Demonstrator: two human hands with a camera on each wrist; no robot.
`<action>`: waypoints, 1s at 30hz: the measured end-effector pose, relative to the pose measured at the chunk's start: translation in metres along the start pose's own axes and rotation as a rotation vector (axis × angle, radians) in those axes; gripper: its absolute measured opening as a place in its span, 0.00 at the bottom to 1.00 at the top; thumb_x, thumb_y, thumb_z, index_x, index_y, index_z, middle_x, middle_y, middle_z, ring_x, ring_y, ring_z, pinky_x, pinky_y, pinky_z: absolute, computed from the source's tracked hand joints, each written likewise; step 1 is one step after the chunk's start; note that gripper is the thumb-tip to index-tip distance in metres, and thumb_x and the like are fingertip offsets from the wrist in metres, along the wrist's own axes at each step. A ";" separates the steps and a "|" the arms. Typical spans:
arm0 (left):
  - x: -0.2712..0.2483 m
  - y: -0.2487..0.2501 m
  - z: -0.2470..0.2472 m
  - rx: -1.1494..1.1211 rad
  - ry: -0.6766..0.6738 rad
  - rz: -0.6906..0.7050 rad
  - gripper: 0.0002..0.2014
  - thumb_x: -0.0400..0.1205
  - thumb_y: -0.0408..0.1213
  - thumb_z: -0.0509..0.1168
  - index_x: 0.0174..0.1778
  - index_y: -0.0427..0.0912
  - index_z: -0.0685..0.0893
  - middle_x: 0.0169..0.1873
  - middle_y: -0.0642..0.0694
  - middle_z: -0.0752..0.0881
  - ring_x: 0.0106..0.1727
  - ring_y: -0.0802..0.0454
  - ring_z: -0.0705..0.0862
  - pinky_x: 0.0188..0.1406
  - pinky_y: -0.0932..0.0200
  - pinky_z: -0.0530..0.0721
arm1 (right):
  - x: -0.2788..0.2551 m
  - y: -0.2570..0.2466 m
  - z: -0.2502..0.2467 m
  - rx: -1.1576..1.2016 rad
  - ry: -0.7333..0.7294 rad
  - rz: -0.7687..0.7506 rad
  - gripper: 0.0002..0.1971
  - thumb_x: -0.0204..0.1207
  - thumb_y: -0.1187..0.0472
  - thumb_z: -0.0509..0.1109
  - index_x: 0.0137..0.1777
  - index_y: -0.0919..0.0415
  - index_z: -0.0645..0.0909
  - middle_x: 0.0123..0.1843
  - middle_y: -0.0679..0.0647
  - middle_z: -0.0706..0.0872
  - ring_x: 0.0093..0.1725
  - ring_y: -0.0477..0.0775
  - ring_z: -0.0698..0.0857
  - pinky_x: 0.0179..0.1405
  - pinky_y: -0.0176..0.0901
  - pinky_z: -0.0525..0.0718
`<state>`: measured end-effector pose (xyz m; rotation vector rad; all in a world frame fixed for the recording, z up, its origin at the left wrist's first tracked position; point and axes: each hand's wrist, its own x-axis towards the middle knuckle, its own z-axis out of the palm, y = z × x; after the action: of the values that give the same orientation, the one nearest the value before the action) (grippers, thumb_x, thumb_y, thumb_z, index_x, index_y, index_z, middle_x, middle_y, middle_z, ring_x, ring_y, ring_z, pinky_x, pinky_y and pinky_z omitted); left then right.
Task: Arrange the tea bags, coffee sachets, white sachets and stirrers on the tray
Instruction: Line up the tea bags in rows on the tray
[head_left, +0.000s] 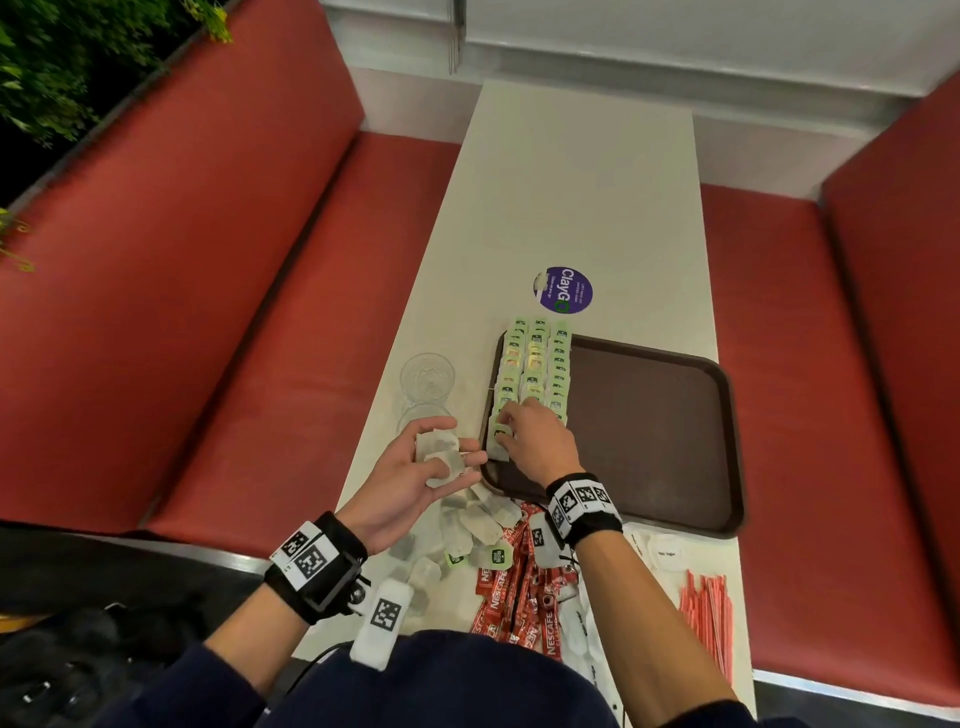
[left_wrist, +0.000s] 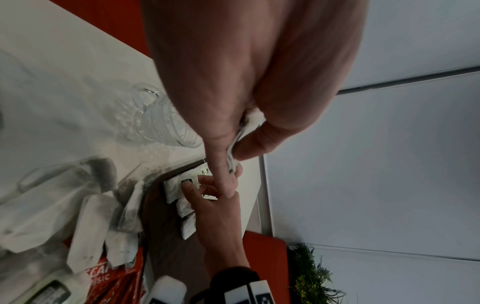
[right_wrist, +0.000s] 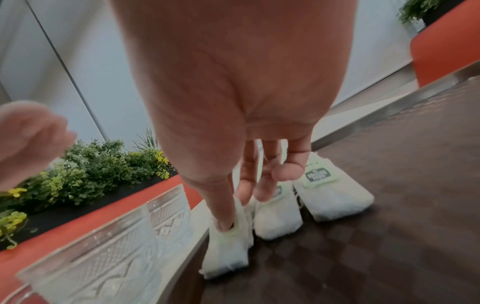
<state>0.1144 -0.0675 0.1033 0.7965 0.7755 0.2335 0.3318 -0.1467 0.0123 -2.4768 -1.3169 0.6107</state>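
A brown tray (head_left: 649, 431) lies on the white table, with three rows of green-tagged tea bags (head_left: 535, 364) along its left side. My right hand (head_left: 506, 434) pinches a tea bag (head_left: 497, 448) at the near end of the leftmost row; the right wrist view shows thumb and forefinger on that tea bag (right_wrist: 226, 253). My left hand (head_left: 457, 460), just left of the tray, grips a small stack of tea bags (head_left: 441, 457), also seen as a stack (left_wrist: 246, 123) between thumb and fingers. Loose tea bags (head_left: 472, 525), red coffee sachets (head_left: 519, 587), white sachets (head_left: 667, 553) and red stirrers (head_left: 709, 608) lie near me.
Two clear glasses (head_left: 427, 376) stand on the table left of the tray. A round purple sticker (head_left: 562, 289) lies beyond the tray. Red bench seats flank the narrow table. The tray's right part (right_wrist: 389, 205) is bare.
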 end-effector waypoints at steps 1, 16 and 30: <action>0.000 0.000 0.001 0.012 -0.015 0.000 0.28 0.87 0.09 0.54 0.81 0.36 0.75 0.68 0.25 0.88 0.72 0.30 0.89 0.70 0.39 0.91 | -0.002 0.000 0.001 0.013 0.024 0.004 0.11 0.87 0.52 0.75 0.67 0.50 0.83 0.61 0.51 0.80 0.59 0.59 0.86 0.50 0.54 0.86; 0.002 -0.001 0.011 0.196 0.042 0.158 0.21 0.85 0.24 0.75 0.73 0.36 0.78 0.59 0.32 0.94 0.58 0.36 0.95 0.62 0.44 0.94 | -0.082 -0.061 -0.073 0.723 0.117 -0.197 0.07 0.84 0.48 0.80 0.53 0.46 0.86 0.45 0.47 0.90 0.41 0.48 0.87 0.42 0.35 0.82; 0.007 -0.005 0.013 0.667 0.059 0.289 0.30 0.71 0.28 0.86 0.63 0.56 0.82 0.46 0.46 0.94 0.44 0.51 0.91 0.48 0.48 0.91 | -0.083 -0.061 -0.070 0.563 -0.077 -0.233 0.11 0.81 0.42 0.81 0.52 0.43 0.83 0.33 0.46 0.79 0.32 0.43 0.75 0.36 0.39 0.74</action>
<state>0.1280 -0.0754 0.1022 1.5430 0.7995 0.2590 0.2800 -0.1854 0.1192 -1.8379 -1.2253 0.8814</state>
